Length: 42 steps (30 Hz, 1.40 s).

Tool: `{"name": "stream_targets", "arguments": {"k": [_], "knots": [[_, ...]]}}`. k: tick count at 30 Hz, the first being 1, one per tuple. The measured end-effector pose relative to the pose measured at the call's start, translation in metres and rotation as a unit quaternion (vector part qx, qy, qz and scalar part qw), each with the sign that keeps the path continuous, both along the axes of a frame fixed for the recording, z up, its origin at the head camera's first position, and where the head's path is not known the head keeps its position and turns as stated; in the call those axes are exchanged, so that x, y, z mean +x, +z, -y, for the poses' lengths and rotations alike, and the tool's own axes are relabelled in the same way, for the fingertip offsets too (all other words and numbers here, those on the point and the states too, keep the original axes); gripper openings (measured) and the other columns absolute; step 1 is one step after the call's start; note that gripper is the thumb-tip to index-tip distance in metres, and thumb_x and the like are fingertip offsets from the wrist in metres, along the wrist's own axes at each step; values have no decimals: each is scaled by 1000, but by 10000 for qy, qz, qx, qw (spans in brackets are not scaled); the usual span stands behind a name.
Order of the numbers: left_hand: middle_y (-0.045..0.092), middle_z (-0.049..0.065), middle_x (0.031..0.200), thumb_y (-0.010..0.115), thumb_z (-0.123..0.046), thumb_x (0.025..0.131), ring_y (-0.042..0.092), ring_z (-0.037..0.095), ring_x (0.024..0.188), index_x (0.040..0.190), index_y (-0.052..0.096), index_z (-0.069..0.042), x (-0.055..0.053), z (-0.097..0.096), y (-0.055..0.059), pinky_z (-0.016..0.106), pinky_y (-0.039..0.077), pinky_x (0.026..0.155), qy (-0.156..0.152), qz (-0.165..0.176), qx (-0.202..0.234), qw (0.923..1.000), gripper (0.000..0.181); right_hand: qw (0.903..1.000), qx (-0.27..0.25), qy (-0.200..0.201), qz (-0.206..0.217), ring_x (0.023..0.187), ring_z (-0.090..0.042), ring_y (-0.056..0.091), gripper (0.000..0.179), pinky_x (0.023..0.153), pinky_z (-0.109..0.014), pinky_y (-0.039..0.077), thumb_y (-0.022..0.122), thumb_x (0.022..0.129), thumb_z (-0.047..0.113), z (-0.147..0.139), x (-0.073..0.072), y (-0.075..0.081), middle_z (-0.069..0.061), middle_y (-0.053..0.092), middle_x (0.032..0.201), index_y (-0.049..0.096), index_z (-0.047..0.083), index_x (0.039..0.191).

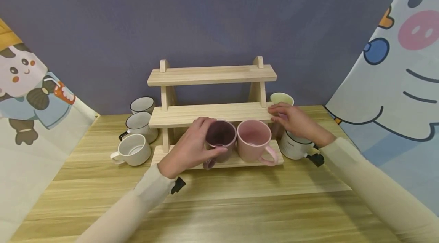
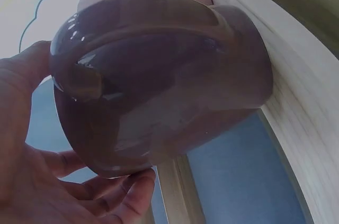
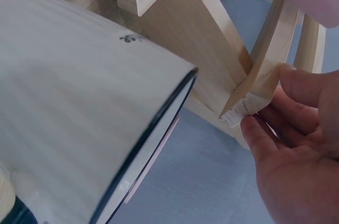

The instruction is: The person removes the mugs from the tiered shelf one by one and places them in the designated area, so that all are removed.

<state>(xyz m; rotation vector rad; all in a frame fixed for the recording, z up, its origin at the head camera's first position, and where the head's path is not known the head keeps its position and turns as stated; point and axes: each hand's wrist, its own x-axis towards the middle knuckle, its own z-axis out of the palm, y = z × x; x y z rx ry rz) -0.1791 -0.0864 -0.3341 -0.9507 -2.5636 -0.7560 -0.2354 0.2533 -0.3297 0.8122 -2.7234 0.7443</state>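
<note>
A dark purple mug (image 1: 222, 136) stands on the bottom board of a three-tier wooden shelf rack (image 1: 212, 114), its handle toward the front. My left hand (image 1: 192, 146) holds this mug at its rim, thumb on the near side and fingers round the far side. In the left wrist view the mug's base (image 2: 254, 60) meets the board. Right beside it sits a pink mug (image 1: 253, 140), handle pointing front right. My right hand (image 1: 302, 121) pinches the right end of the middle board (image 3: 254, 97) between thumb and fingers.
Left of the rack, white mugs (image 1: 134, 150) stand in a row on the wood-grain table (image 1: 219, 212). To its right are a white dark-rimmed mug (image 1: 295, 146) and a pale green-lined cup (image 1: 282, 99), partly behind my right hand. A grey-blue backdrop (image 1: 212, 18) rises behind.
</note>
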Motion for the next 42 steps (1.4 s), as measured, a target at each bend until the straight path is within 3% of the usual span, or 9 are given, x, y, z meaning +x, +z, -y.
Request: {"name": "stream_targets", "arguments": {"k": [17,27,34,42], "knots": [[50,5,110,75,-49,69,45,16,98,123,54,-13,-1,-9,0,32,47,79,230,-126,-128,9996,68,10000,28,59,35,115,-35,52,31,92,-47,44,62,92,8,-2,-2,-1,-19,55,126,61,-5,120],[51,5,110,74,-49,66,46,17,100,119,55,-9,-3,-9,-2,32,47,81,274,-263,-81,9992,69,9999,59,56,-74,115,-35,52,29,92,-47,44,62,92,9,-2,-2,-1,-19,57,124,62,-5,118],[50,3,107,75,-50,64,46,16,100,113,57,-8,-2,-3,-4,32,46,84,251,-314,45,9992,67,10000,-17,7,-14,114,-35,53,29,91,-47,45,63,91,8,-1,-3,-2,-20,57,124,63,-5,117],[50,3,111,78,-50,61,45,17,105,116,56,-8,2,9,1,35,46,86,384,-365,149,9985,73,10000,-39,-7,89,114,-36,52,30,91,-47,45,62,91,8,-1,-2,-1,-20,56,125,62,-5,118]]}}
